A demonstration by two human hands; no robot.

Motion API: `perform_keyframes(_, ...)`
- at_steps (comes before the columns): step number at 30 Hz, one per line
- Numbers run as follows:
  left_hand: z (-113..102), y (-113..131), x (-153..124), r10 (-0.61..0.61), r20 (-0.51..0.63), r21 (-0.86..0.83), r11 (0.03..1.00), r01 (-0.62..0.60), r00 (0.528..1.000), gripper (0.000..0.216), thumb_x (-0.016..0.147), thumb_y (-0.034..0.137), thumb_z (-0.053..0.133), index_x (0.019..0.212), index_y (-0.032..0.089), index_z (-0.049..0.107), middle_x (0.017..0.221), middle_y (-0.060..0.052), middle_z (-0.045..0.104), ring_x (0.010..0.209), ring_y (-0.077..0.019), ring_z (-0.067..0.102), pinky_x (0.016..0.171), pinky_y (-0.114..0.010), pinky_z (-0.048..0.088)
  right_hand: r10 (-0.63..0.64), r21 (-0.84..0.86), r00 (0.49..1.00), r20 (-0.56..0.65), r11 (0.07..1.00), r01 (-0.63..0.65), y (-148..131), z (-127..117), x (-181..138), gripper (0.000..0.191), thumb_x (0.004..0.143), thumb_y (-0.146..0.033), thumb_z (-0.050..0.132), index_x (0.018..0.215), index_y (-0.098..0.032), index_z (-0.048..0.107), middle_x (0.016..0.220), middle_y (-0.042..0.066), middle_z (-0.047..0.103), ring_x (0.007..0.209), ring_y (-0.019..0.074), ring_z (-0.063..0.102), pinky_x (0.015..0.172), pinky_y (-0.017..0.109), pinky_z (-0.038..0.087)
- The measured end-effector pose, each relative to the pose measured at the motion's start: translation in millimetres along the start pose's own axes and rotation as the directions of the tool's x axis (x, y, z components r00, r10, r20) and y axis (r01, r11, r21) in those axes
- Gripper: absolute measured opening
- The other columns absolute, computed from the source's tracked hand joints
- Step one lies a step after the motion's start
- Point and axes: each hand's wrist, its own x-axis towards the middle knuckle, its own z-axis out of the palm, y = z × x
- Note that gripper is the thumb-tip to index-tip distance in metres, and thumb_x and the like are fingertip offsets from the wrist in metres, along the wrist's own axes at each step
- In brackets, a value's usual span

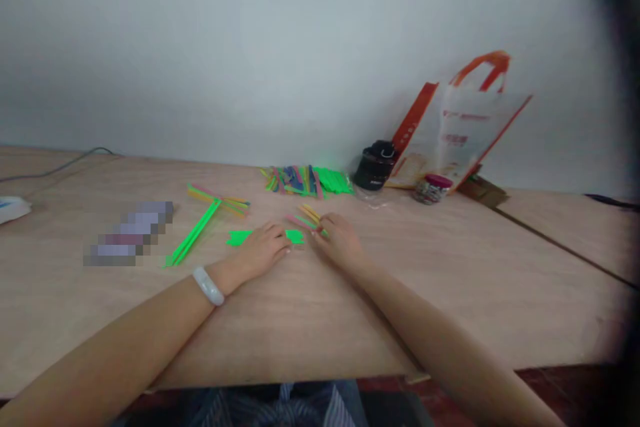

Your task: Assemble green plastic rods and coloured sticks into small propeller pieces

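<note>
My left hand (pixel 263 248) lies across a row of bright green sticks (pixel 239 237), its fingers bent over them; the row shows on both sides of the hand. Just to the right, my right hand (pixel 341 239) rests on the table with its fingers curled together. Thin pink, green and yellow sticks (pixel 311 213) lie at its fingertips, and a bit of green shows there. What exactly those fingers pinch is hidden. Left of my hands, long green sticks (pixel 196 232) lie aslant, their upper end meeting a spread of mixed-colour sticks (pixel 234 204).
Piles of coloured sticks (pixel 295 180) lie by the wall. Behind my right hand stand a black lidded container (pixel 375 170), a jar with a pink lid (pixel 433 189) and a clear bag with orange handles (pixel 463 130). A blurred-out object (pixel 131 233) lies at left.
</note>
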Motion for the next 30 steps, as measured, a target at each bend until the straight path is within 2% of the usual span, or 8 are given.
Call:
perform_keyframes(6, 4.2, -0.6, 0.8, -0.036, -0.010, 0.046, 0.998, 0.036, 0.999, 0.027, 0.093, 0.030, 0.045, 0.111, 0.018, 0.061, 0.104, -0.008, 0.058, 0.098, -0.0212, 0.052, 0.086, -0.035, 0.045, 0.040, 0.119, 0.997, -0.069, 0.992, -0.031, -0.5, -0.4, 0.9, 0.013, 0.084, -0.027, 0.053, 0.078, -0.018, 0.060, 0.085, 0.007, 0.062, 0.083, 0.0184, 0.056, 0.074, 0.029, 0.042)
perform_keyframes(11, 5.9, -0.9, 0.3, -0.040, -0.012, 0.054, 0.998, 0.040, 0.999, 0.025, 0.093, 0.030, 0.044, 0.096, 0.017, 0.065, 0.096, -0.007, 0.058, 0.093, -0.0199, 0.053, 0.084, -0.034, 0.045, 0.039, 0.189, 0.994, -0.101, 0.982, -0.019, -2.3, -0.6, 0.2, 0.012, 0.083, -0.026, 0.053, 0.079, -0.018, 0.060, 0.084, 0.006, 0.063, 0.082, 0.0182, 0.057, 0.073, 0.028, 0.041)
perform_keyframes(16, 7.5, -0.2, 0.6, -0.021, -0.016, 0.029, 0.999, 0.022, 1.000, 0.024, 0.092, 0.030, 0.047, 0.102, 0.016, 0.063, 0.100, -0.008, 0.060, 0.099, -0.0219, 0.052, 0.087, -0.036, 0.044, 0.184, 0.331, 0.982, -0.040, 0.930, -0.161, -8.8, 0.9, -0.6, 0.015, 0.082, -0.030, 0.054, 0.077, -0.017, 0.061, 0.076, 0.004, 0.063, 0.070, 0.0157, 0.056, 0.063, 0.026, 0.039)
perform_keyframes(20, 8.3, 2.4, 2.5, -0.020, -0.007, 0.015, 1.000, 0.021, 1.000, 0.021, 0.092, 0.026, 0.047, 0.094, 0.016, 0.064, 0.097, -0.008, 0.061, 0.096, -0.0211, 0.054, 0.088, -0.036, 0.044, 0.242, 0.523, 0.970, 0.031, 0.823, -0.222, -17.9, 6.2, -1.3, 0.021, 0.080, -0.035, 0.053, 0.073, -0.017, 0.061, 0.066, 0.000, 0.060, 0.061, 0.0133, 0.051, 0.058, 0.025, 0.037)
perform_keyframes(24, 7.8, 4.3, 2.0, -0.080, -0.099, 0.005, 0.997, 0.081, 0.992, 0.016, 0.090, 0.024, 0.048, 0.092, 0.015, 0.061, 0.093, -0.007, 0.061, 0.092, -0.0207, 0.055, 0.083, -0.035, 0.047, 0.249, 0.674, 0.963, 0.106, 0.694, -0.253, -24.4, 8.8, -1.8, 0.021, 0.078, -0.035, 0.053, 0.072, -0.017, 0.061, 0.063, 0.000, 0.058, 0.059, 0.0138, 0.050, 0.057, 0.027, 0.038)
perform_keyframes(27, 5.8, 5.6, 0.2, -0.098, -0.174, -0.024, 0.995, 0.095, 0.980, 0.018, 0.092, 0.021, 0.044, 0.099, 0.016, 0.059, 0.096, -0.007, 0.062, 0.093, -0.0196, 0.056, 0.084, -0.035, 0.048, 0.270, 0.770, 0.944, 0.188, 0.556, -0.313, -26.5, 7.6, -2.0, 0.021, 0.078, -0.036, 0.054, 0.072, -0.017, 0.061, 0.060, -0.001, 0.057, 0.057, 0.0132, 0.051, 0.057, 0.027, 0.039)
perform_keyframes(30, 3.7, 7.9, -0.9, -0.072, -0.189, -0.041, 0.997, 0.065, 0.979, 0.021, 0.093, 0.019, 0.041, 0.104, 0.017, 0.059, 0.100, -0.007, 0.062, 0.096, -0.0187, 0.056, 0.088, -0.035, 0.047, 0.298, 0.845, 0.913, 0.278, 0.376, -0.379, -28.5, 7.9, -2.1, 0.020, 0.076, -0.037, 0.057, 0.073, -0.018, 0.061, 0.060, -0.001, 0.058, 0.055, 0.0120, 0.052, 0.057, 0.026, 0.040)
